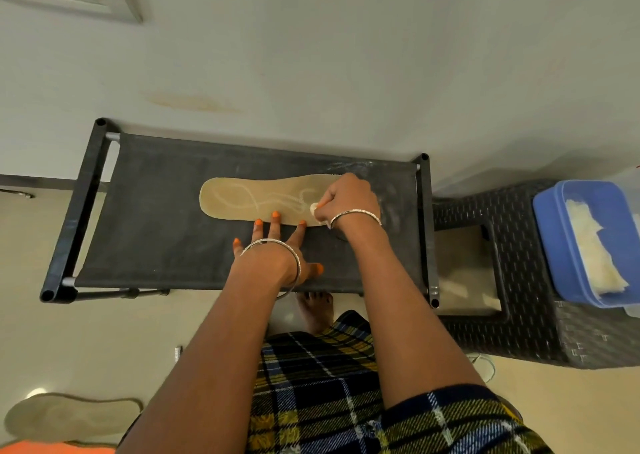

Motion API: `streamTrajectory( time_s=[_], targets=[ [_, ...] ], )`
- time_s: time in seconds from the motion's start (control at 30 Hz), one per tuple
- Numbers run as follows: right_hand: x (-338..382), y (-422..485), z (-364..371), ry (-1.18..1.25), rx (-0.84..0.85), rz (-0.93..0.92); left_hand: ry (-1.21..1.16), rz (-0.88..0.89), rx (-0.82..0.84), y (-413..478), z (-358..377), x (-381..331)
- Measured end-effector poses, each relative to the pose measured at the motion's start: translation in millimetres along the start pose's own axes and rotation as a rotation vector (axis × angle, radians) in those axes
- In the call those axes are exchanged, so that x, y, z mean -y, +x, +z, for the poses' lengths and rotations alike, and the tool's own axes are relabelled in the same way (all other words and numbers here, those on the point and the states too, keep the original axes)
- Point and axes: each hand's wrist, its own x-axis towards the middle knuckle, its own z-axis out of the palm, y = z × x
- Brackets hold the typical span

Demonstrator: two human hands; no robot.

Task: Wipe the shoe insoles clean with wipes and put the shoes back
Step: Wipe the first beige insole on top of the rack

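Left hand (277, 249), fingers spread, pins the insole (249, 199); your right hand (346, 197) fingers clamp the wipe (314, 207): scrub its whole length.

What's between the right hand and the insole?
A small white wipe, pinched by the right hand and pressed on the insole, seen in the head view.

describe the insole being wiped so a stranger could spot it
Find the black fabric-topped rack mid-view. A tan insole lies along its top, left hand pressing its near edge, right hand holding a wipe on it. Unlike the other insole at lower left, off the rack, it carries pale looping streaks.
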Motion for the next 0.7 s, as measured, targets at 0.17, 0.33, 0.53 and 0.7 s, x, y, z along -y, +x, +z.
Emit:
streamTrajectory(
  time_s=[0.17, 0.33, 0.53, 0.7],
  targets=[
    [-9, 1, -5, 0.047, -0.141, 0.016, -0.013, 0.009, 0.001, 1, 0, 2],
    [-5, -3, -7, 0.075, -0.155, -0.078, -0.013, 0.008, 0.005, 2, -1, 3],
    [-5, -3, -12, 0.047, -0.032, -0.096, -0.005, 0.009, 0.007, 2, -2, 2],
    [-2, -6, -7, 0.085, -0.213, -0.087, -0.005, 0.015, 0.002, 5, -1, 5]
  ],
)
